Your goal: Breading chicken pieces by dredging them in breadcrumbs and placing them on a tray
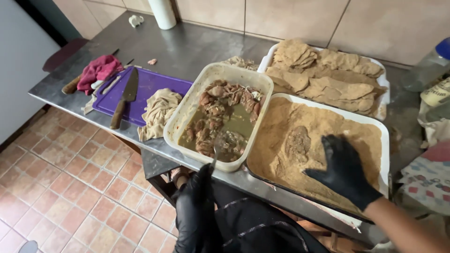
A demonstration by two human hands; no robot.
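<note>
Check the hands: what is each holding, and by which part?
Left hand grips a fork by the lower end of its handle, tines in the tub of marinated meat. Right hand holds nothing; it presses flat on the crumbs in the white tray.

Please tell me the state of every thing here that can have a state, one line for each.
Left hand in black glove: holds a metal fork.
Metal fork: tines in the marinade.
Right hand in black glove: lies flat on the crumbs.
Beige plastic tub of marinated meat: open, partly full.
White tray of brown crumbs: one coated piece in it.
Rear white tray: piled with breaded pieces.
Wooden-handled knife: lies on the purple cutting board.
</note>
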